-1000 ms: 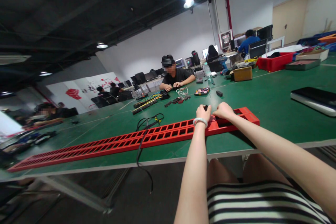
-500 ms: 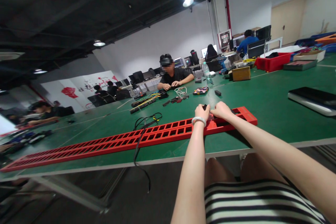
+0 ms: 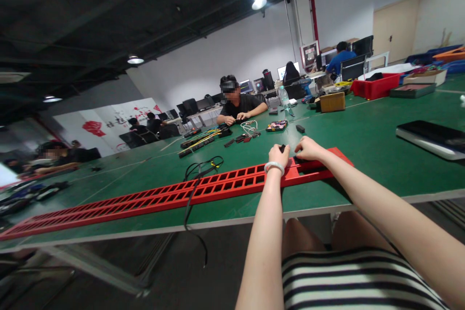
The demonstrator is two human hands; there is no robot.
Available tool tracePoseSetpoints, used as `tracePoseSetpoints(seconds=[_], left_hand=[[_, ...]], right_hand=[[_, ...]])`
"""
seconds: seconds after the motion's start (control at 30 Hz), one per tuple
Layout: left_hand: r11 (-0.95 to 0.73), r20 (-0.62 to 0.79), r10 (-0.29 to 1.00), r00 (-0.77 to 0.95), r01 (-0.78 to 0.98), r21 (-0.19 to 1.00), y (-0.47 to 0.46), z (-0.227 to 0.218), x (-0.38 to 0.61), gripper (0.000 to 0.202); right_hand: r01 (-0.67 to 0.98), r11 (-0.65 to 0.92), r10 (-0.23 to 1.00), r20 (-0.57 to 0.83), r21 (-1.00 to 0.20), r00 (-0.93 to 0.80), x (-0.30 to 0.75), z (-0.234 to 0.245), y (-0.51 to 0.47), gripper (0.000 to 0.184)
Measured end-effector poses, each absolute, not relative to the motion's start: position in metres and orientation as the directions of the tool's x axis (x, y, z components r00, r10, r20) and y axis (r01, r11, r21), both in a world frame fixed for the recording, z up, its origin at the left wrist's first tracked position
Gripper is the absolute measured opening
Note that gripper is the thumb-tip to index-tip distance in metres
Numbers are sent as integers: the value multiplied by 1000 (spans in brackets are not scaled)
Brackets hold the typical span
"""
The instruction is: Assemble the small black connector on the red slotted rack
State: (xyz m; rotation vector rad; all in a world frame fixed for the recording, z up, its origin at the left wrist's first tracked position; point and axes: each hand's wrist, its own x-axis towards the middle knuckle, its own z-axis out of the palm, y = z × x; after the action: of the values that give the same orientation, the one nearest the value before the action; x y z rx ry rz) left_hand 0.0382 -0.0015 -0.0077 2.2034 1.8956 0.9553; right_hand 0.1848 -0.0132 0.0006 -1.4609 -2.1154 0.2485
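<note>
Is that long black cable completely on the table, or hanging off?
Partly hanging off: the black cable crosses the red frame, and its end dangles below the edge of the green table.

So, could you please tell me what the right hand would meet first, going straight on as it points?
The right hand would probably meet the left hand first, though depth between them is unclear.

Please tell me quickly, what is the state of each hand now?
Left hand: closed, holding a small black piece.
Right hand: curled at the red frame; whether it holds anything cannot be told.
</note>
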Motion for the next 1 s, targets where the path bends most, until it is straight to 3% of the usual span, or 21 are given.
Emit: tracePoseSetpoints(seconds=[0.13,0.37,0.57,0.77,1.0], left_hand=[[-226,399,916,33,866,447,-5,-5,39,43],[-235,397,917,45,864,445,-5,-6,40,42],[-291,417,903,105,863,413,-9,-3,38,35],[-529,397,824,403,797,290,-28,9,40,31],[-613,328,781,531,754,238,-33,10,38,33]], right_hand=[[802,424,893,344,-421,-291,177,-8,-14,18],[818,385,888,414,-429,-201,177,-8,-11,23],[751,298,843,532,-589,83,189,3,-11,24],[707,243,948,316,-664,-28,196,10,-14,23],[724,257,958,268,-641,-102,187,6,-22,22]])
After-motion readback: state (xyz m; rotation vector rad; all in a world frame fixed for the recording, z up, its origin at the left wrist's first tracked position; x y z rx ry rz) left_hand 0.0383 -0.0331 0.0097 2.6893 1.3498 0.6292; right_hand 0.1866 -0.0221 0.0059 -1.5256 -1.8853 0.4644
